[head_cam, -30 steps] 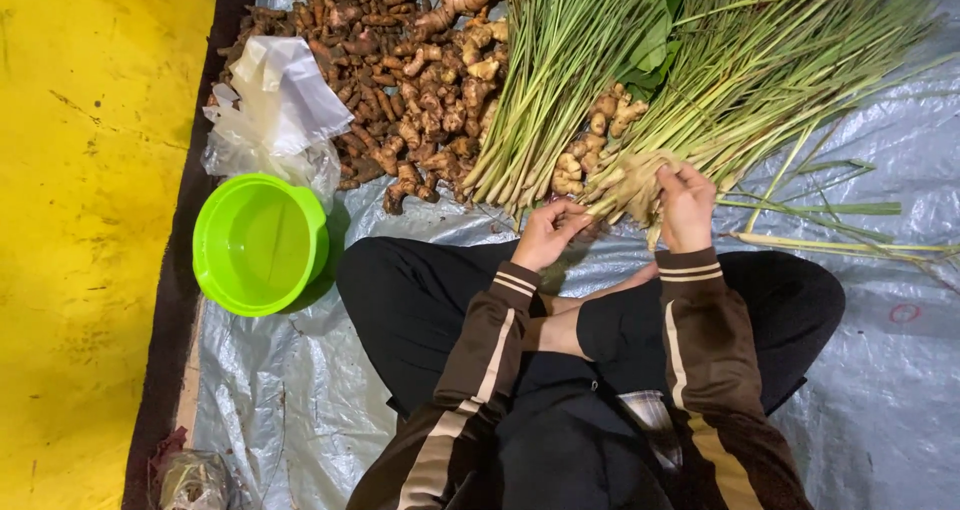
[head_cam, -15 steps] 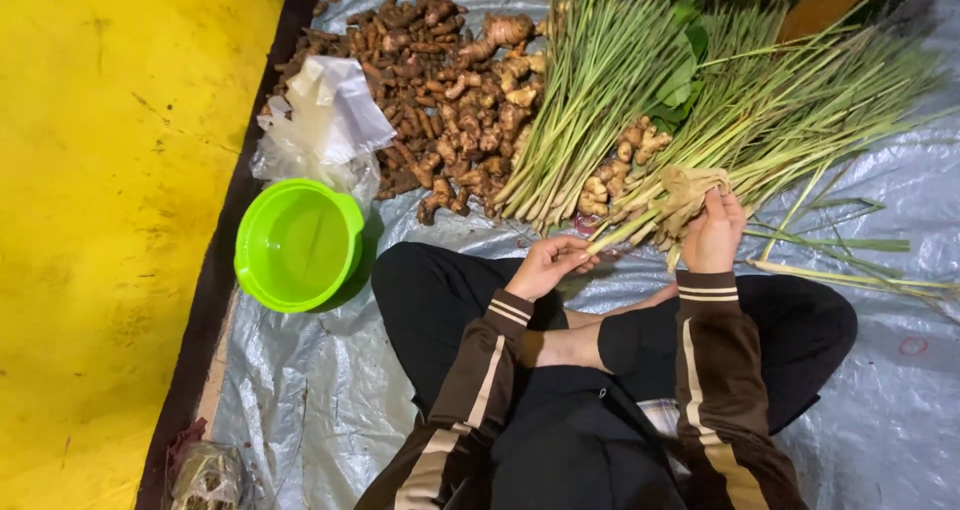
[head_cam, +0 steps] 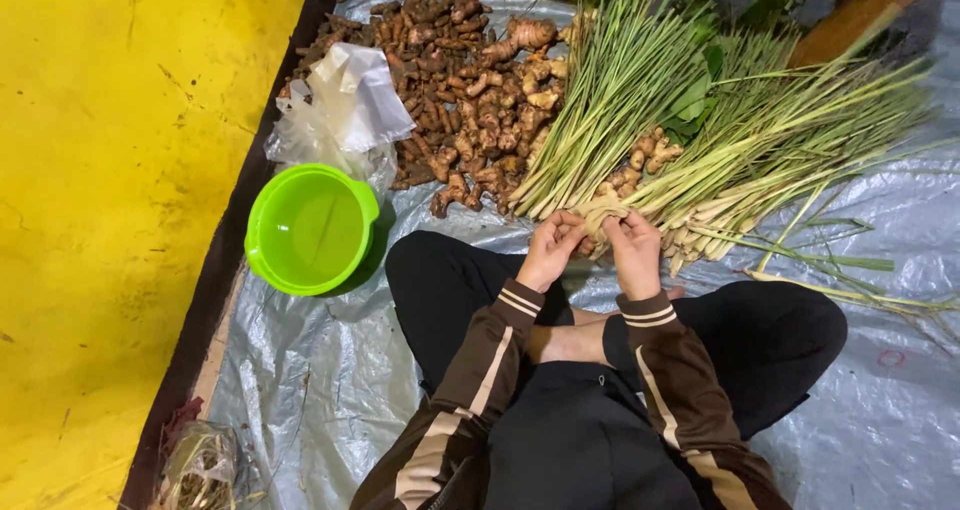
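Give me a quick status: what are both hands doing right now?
Left hand and right hand both shut on pale tan fibre strip, at green lemongrass stalk bundle. Nothing between them.

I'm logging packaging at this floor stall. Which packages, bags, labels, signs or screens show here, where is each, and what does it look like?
Clear plastic bags: crumpled bunch, whitish and see-through, lying on the left edge of the ginger pile, just above the green bowl.
Labels, signs, screens: none in view.
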